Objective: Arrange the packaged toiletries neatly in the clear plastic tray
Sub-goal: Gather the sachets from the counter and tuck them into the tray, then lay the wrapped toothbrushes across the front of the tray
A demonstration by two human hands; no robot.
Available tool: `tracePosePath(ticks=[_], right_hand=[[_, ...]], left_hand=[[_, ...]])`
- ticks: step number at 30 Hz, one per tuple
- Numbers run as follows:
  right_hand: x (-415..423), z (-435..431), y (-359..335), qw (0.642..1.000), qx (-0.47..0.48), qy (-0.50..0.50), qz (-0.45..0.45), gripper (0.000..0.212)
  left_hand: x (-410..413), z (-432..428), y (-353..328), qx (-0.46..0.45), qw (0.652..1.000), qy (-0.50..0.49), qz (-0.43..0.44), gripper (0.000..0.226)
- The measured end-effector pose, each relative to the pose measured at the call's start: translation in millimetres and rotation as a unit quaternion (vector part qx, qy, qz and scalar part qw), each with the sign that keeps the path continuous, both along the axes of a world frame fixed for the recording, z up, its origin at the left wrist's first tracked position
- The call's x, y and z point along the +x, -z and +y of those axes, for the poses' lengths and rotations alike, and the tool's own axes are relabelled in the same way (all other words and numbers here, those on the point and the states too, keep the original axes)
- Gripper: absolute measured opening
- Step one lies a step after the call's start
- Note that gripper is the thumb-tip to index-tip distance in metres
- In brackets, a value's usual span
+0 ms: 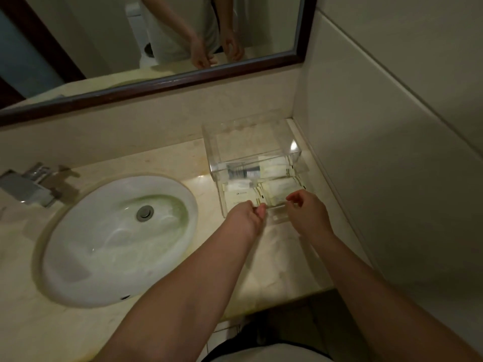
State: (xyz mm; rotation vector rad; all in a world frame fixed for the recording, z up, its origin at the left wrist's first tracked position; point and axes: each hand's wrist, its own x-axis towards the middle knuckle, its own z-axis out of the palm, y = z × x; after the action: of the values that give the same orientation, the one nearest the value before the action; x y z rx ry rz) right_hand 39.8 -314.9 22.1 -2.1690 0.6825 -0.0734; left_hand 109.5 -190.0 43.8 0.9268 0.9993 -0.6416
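1. I see the clear plastic two-tier tray (264, 219) on the cream marble counter (282, 262), in the corner right of the white oval sink (117, 239).
2. Pale packaged toiletries (278, 194) lie in its lower tier; a dark-striped packet (241, 171) sits further back under the upper shelf.
3. My left hand (248, 214) pinches the near edge of a white flat packet (241, 197).
4. My right hand (307, 211) hovers at the tray's front rim, fingers curled; whether it grips anything I cannot tell.
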Motion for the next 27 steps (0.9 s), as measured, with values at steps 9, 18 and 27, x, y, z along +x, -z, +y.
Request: tracePosePath(ticks=[9,18,27], right_hand=[[17,51,-5,0.997,-0.008,-0.074,-0.016,0.031],[90,266,-13,0.954,-0.007,-0.298,-0.020,0.033],[152,537,6,0.915,-0.004,-0.404,-0.003,0.031]], left_hand=[[-33,68,-7,-0.020,0.997,0.069,-0.029,0.020],[-29,318,-28,0.162,0.974,-0.036,-0.152,0.011],[19,615,1,0.322,0.927,-0.119,-0.149,0.010]])
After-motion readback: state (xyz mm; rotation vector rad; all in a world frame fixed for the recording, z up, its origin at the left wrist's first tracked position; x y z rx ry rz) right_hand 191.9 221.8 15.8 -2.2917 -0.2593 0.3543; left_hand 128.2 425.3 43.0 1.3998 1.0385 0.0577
